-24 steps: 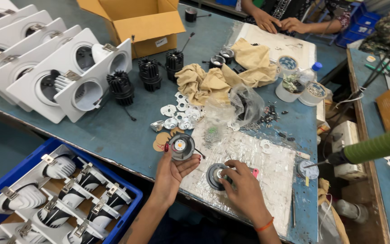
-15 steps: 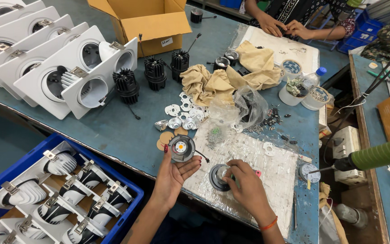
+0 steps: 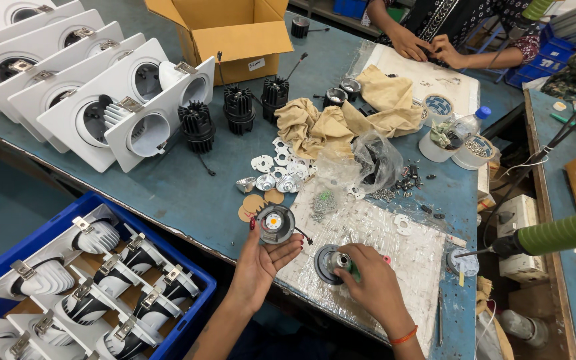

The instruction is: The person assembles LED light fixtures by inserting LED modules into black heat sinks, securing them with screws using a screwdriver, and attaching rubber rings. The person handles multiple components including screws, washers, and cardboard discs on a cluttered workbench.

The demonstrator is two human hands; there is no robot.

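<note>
From my feed: left hand [image 3: 261, 261] is up off the blue table [image 3: 188, 193], fingers curled under a round black LED module [image 3: 275, 224] w/ an orange-yellow chip in its centre, gripping it by the rim. Right hand [image 3: 368, 283] rests on the plastic sheet [image 3: 395, 247], fingertips pinched on a small silvery reflector [image 3: 341, 261] sitting in a black ring [image 3: 325, 263] (a green bit shows under the fingers, can't tell what). Loose reflectors & discs [image 3: 271, 177] lie just beyond the module; 3 black heatsinks [image 3: 238, 110] farther back. Blue crate [image 3: 88, 280] of lamp fittings on my left. Another person's hands [image 3: 428, 47] work across the table.
</note>
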